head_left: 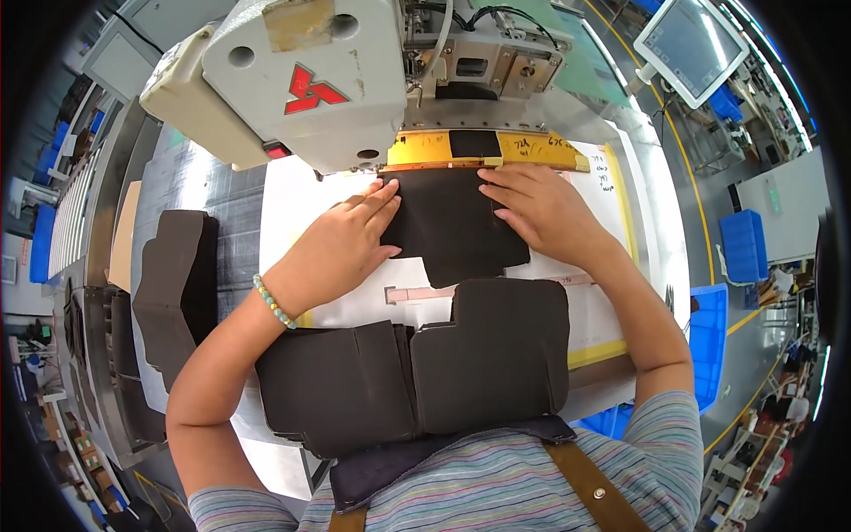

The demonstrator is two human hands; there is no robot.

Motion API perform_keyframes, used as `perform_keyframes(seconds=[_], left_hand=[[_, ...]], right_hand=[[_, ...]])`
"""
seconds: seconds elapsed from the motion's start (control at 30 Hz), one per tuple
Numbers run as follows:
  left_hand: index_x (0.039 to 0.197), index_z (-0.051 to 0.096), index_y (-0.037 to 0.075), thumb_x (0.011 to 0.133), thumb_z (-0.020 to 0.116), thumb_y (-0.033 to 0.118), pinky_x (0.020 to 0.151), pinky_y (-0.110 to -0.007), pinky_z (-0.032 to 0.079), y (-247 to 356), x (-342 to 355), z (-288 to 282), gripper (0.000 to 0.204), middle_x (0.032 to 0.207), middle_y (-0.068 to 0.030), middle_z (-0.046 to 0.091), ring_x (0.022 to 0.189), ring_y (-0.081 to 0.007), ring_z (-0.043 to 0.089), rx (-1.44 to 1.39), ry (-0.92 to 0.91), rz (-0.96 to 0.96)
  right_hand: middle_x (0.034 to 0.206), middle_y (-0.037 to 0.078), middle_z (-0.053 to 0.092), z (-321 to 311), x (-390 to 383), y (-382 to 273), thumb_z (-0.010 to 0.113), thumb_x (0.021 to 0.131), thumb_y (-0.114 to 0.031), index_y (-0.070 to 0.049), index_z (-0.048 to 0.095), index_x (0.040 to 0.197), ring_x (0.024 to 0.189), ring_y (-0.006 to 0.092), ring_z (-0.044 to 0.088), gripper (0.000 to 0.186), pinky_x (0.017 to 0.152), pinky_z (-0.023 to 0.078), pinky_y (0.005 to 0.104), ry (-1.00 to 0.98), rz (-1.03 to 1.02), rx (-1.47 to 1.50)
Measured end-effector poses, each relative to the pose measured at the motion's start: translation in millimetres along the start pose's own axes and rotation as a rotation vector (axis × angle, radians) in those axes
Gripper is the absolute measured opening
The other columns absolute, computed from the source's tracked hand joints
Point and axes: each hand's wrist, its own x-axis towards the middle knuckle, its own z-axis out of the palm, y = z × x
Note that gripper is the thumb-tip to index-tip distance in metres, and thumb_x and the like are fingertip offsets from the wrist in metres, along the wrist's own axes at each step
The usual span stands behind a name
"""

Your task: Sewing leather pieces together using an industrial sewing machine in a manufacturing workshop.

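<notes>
A dark, flat cut piece [452, 217] of leather-like material lies under the head of a white industrial sewing machine [306, 89]. Its far edge meets a yellow clamp plate [536, 151] with handwriting on it. My left hand [341, 232] rests with outstretched fingers on the piece's left edge. On the opposite edge, the fingers of my right hand [551, 213] lie spread and press down. Neither hand grips anything. Nearer to me, two stacks of similar dark pieces, a left stack [332, 381] and a right stack [492, 350], lean side by side at the table's front.
More dark pieces [173, 293] are piled at the left of the table. White sheeting [355, 306] edged with yellow tape covers the work surface. A screen on an arm [693, 49] stands at the far right, and blue bins [743, 246] sit beyond the table's right side.
</notes>
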Motion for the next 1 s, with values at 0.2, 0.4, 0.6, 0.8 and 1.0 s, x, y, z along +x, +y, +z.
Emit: perform_keyframes(seconds=[0.2,0.4,0.6,0.8,1.0], left_hand=[[0.144,0.062,-0.007,0.097,0.081,0.027,0.12,-0.044,0.049,-3,2,-6,0.061,0.163,-0.0157,0.055,0.149,-0.0354,0.054,-0.033,-0.021,-0.016],[0.143,0.064,-0.006,0.096,0.082,0.026,0.12,-0.044,0.05,-6,3,-9,0.06,0.161,-0.0146,0.057,0.148,-0.0354,0.056,-0.069,-0.024,-0.019],[0.14,0.066,-0.006,0.095,0.083,0.025,0.119,-0.044,0.051,-3,7,-15,0.058,0.159,-0.0161,0.059,0.146,-0.0358,0.058,-0.079,-0.045,-0.038],[0.138,0.067,-0.006,0.095,0.083,0.024,0.119,-0.044,0.051,-5,8,-18,0.056,0.158,-0.0172,0.06,0.146,-0.0364,0.058,-0.136,-0.043,-0.046],[0.138,0.067,-0.007,0.096,0.082,0.023,0.12,-0.044,0.05,-5,7,-17,0.054,0.158,-0.0175,0.06,0.146,-0.0368,0.058,-0.124,-0.027,-0.035]], right_hand=[[0.147,0.004,0.07,-4,2,3,0.074,0.099,-0.014,-0.007,0.075,0.134,0.135,0.0304,0.063,0.035,0.113,0.05,0.0455,-0.028,0.005,0.025],[0.141,0.005,0.074,-11,6,2,0.076,0.097,-0.016,-0.005,0.078,0.127,0.13,0.0273,0.065,0.032,0.109,0.053,0.0422,-0.044,-0.021,0.021],[0.141,0.006,0.073,-20,10,5,0.076,0.096,-0.015,-0.003,0.078,0.125,0.129,0.027,0.064,0.031,0.109,0.053,0.042,-0.084,-0.036,0.06],[0.142,0.006,0.073,-21,12,5,0.077,0.096,-0.016,-0.003,0.078,0.124,0.129,0.0277,0.064,0.031,0.11,0.053,0.0423,-0.125,-0.044,0.058],[0.142,0.006,0.074,-18,10,9,0.078,0.095,-0.016,-0.004,0.079,0.124,0.129,0.0287,0.065,0.032,0.11,0.054,0.0429,-0.101,-0.007,0.09]])
